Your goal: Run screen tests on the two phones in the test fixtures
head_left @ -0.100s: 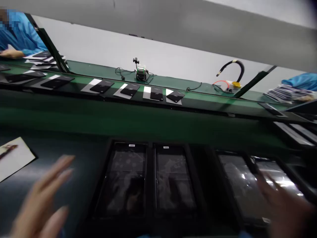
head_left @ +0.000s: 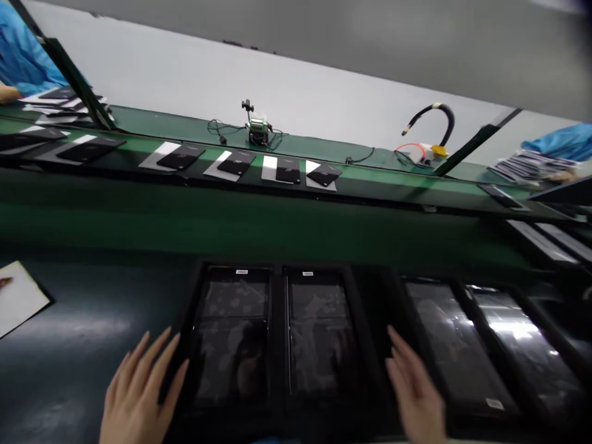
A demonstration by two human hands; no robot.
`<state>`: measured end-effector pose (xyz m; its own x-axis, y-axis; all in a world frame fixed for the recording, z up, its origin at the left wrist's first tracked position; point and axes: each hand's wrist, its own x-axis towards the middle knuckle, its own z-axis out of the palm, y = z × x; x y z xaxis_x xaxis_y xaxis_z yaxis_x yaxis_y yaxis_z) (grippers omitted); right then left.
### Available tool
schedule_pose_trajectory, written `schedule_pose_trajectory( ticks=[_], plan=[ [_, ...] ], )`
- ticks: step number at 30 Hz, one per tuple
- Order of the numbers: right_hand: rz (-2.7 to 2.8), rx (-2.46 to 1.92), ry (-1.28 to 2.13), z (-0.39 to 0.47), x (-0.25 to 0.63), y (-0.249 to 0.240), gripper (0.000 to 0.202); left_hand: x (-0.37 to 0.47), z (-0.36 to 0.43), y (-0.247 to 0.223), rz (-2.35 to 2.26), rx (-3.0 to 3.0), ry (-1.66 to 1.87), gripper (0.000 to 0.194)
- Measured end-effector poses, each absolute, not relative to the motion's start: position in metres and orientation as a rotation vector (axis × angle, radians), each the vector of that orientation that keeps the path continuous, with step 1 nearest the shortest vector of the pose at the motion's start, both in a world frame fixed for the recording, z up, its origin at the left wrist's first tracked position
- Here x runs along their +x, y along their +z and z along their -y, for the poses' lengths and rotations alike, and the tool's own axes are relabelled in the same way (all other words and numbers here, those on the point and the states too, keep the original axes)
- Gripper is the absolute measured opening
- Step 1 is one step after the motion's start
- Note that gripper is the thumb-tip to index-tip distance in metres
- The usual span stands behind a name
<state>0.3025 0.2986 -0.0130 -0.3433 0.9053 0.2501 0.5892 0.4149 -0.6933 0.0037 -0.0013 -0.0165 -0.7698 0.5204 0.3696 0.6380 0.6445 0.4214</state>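
While both hands hover low over the dark table (head_left: 83,333), neither grips anything: the left hand (head_left: 141,388) has its fingers spread wide just beside the left edge of a black tray (head_left: 277,345), and the right hand (head_left: 416,388) has its fingers stretched forward near that tray's right side. Whether either touches the tray I cannot tell. Two glossy panels lie side by side in it, the left panel (head_left: 231,345) and the right panel (head_left: 321,345), each with a small white label at its top edge, the left label (head_left: 242,271) and the right label (head_left: 308,273); their print is too small to read. Further right, a second tray (head_left: 493,356) holds two more; a larger white label (head_left: 494,404) sits at the near end of one, also unreadable. On the raised ledge behind, black slabs (head_left: 182,157) on white sheets bear faint marks, illegible here.
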Motion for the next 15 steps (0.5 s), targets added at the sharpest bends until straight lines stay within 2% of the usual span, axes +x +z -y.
schedule_pose_trajectory(
  ticks=[3,6,9,12,15],
  plan=[
    [2.34,-1.25,0.436,-0.27,0.286,-0.051,0.05,0.024,0.014,-0.06,2.78,-1.088,-0.433,0.061],
    [2.572,-1.123,0.237,-0.252,0.268,-0.051,0.053,0.04,0.02,-0.074,2.856,-0.813,-0.331,0.073],
    [2.793,-0.891,0.22,-0.246,0.241,-0.034,0.071,0.045,0.015,-0.067,2.891,-0.646,-0.396,0.083],
    [2.962,-0.781,0.247,-0.237,0.215,-0.031,0.095,0.045,0.013,-0.065,2.919,-0.56,-0.513,0.08],
    [2.969,-0.874,0.177,-0.223,0.199,-0.037,0.097,0.048,0.013,-0.07,2.894,-0.461,-0.658,0.076]
  ],
)
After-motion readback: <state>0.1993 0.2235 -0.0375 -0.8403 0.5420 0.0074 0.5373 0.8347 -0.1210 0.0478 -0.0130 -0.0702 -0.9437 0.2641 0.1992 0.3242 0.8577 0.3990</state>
